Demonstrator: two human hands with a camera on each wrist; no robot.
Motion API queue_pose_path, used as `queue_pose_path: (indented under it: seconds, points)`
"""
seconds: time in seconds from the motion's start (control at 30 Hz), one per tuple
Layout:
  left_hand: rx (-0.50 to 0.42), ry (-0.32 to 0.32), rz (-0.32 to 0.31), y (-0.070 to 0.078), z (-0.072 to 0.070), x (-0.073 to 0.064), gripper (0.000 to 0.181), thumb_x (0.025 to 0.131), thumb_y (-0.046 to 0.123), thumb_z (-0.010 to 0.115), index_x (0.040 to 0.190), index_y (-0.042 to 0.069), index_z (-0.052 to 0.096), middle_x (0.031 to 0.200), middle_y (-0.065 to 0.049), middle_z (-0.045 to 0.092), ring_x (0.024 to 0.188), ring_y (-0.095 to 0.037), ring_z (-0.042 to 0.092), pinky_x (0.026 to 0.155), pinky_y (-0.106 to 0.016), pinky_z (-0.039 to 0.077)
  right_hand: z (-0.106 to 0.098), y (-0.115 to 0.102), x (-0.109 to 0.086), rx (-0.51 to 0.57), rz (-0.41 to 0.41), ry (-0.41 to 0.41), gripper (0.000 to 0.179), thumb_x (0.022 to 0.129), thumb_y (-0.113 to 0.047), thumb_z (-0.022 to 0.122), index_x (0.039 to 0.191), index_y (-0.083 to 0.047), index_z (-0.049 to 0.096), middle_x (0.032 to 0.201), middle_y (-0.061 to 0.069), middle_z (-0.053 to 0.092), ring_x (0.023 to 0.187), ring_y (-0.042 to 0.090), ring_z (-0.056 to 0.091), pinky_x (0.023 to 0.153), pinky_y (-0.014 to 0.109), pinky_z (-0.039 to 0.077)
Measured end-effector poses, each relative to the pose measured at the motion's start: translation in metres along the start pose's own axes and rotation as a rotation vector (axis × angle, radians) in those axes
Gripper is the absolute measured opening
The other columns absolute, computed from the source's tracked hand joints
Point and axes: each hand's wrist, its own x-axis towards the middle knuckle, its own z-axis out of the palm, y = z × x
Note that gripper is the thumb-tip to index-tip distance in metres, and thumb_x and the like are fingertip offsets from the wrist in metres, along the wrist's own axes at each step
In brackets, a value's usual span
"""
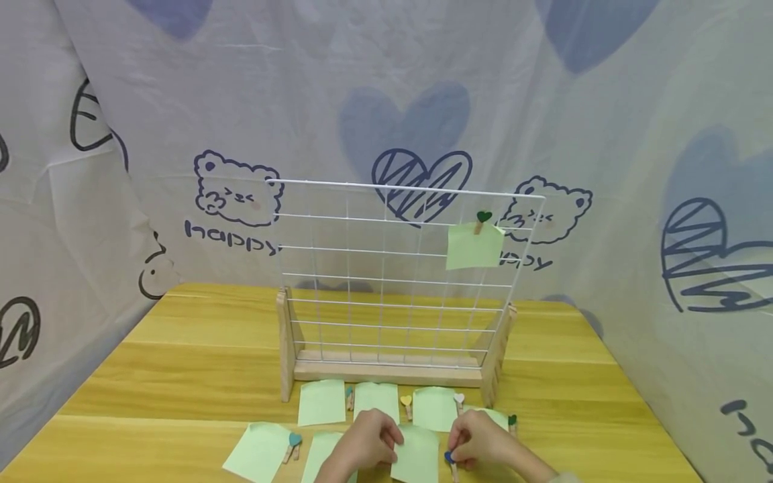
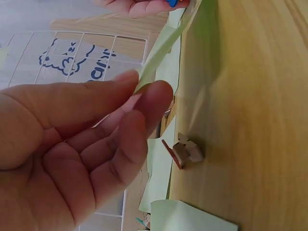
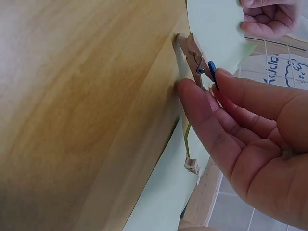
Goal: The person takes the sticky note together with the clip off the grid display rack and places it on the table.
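My left hand pinches a pale green paper note by its left edge between thumb and forefinger. In the left wrist view that note is tilted up off the table. My right hand pinches a small wooden clothespin with a blue heart at its end, just right of the note. In the right wrist view, thumb and forefinger hold it near the heart. Both hands are over the table's front part, in front of the white wire grid.
More green notes lie in rows on the wooden table, with heart clothespins beside them. The grid stands in a wooden base. One note hangs at its upper right from a dark green heart clothespin. A printed cloth surrounds the table.
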Motion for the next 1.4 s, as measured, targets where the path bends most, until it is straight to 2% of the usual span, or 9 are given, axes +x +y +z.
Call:
queue_pose_path:
  seconds: [0.3, 0.5, 0.7, 0.87, 1.03, 1.2, 1.4]
  points:
    - [0.023, -0.017, -0.032, 0.001, 0.001, -0.001, 0.016, 0.066, -0.014, 0.067, 0.073, 0.0, 0.063, 0.062, -0.001, 0.054, 0.057, -0.013, 0.05, 0.05, -0.026, 0.046, -0.001, -0.002, 0.0, -0.019, -0.013, -0.014, 0.016, 0.07, 0.013, 0.064, 0.065, 0.001, 0.057, 0.057, 0.003, 0.059, 0.046, 0.008, 0.053, 0.043, 0.02, 0.046]
    - [0.05, -0.034, -0.038, 0.001, 0.0, -0.001, 0.015, 0.066, -0.013, 0.068, 0.074, -0.001, 0.065, 0.062, -0.002, 0.057, 0.057, -0.013, 0.053, 0.052, -0.026, 0.047, 0.0, -0.002, 0.0, -0.026, -0.018, -0.019, 0.015, 0.07, 0.014, 0.065, 0.064, 0.002, 0.057, 0.055, 0.006, 0.059, 0.045, 0.014, 0.054, 0.041, 0.02, 0.045]
    - [0.043, -0.045, -0.072, 0.002, -0.002, -0.001, 0.012, 0.07, -0.012, 0.066, 0.078, -0.003, 0.065, 0.068, -0.004, 0.059, 0.062, -0.017, 0.057, 0.057, -0.033, 0.05, 0.0, -0.001, 0.001, -0.023, -0.007, -0.013, 0.013, 0.07, 0.014, 0.064, 0.066, 0.002, 0.059, 0.055, 0.005, 0.058, 0.045, 0.012, 0.052, 0.041, 0.02, 0.044]
    - [0.084, -0.02, -0.034, 0.002, -0.003, -0.002, 0.005, 0.074, -0.004, 0.066, 0.078, -0.002, 0.064, 0.067, -0.001, 0.058, 0.057, -0.015, 0.056, 0.056, -0.03, 0.048, -0.003, -0.001, 0.001, -0.08, -0.03, -0.003, 0.012, 0.07, 0.009, 0.067, 0.068, 0.0, 0.059, 0.058, -0.001, 0.056, 0.048, 0.005, 0.047, 0.043, 0.017, 0.041]
    - [0.1, -0.003, 0.023, 0.002, -0.003, -0.001, 0.005, 0.078, 0.004, 0.065, 0.076, 0.0, 0.064, 0.065, 0.001, 0.058, 0.054, -0.013, 0.054, 0.054, -0.025, 0.046, -0.008, -0.004, 0.0, -0.122, -0.049, -0.014, 0.01, 0.075, -0.001, 0.067, 0.068, -0.003, 0.06, 0.059, -0.003, 0.055, 0.048, 0.003, 0.046, 0.042, 0.016, 0.037]
    - [0.11, -0.008, 0.058, -0.001, -0.004, 0.002, 0.006, 0.08, 0.008, 0.064, 0.075, 0.004, 0.065, 0.066, 0.003, 0.058, 0.056, -0.01, 0.053, 0.056, -0.024, 0.045, -0.014, -0.006, -0.002, -0.111, -0.046, -0.041, 0.011, 0.079, -0.008, 0.065, 0.07, -0.005, 0.06, 0.057, 0.002, 0.057, 0.045, 0.009, 0.049, 0.038, 0.015, 0.034]
    - [0.106, 0.005, 0.087, -0.002, -0.005, 0.005, 0.008, 0.082, 0.011, 0.062, 0.079, 0.004, 0.066, 0.069, 0.004, 0.059, 0.061, -0.008, 0.052, 0.056, -0.024, 0.045, -0.025, -0.011, -0.005, -0.091, -0.043, -0.109, 0.01, 0.083, -0.012, 0.061, 0.077, -0.004, 0.061, 0.063, 0.005, 0.059, 0.049, 0.022, 0.057, 0.038, 0.016, 0.036]
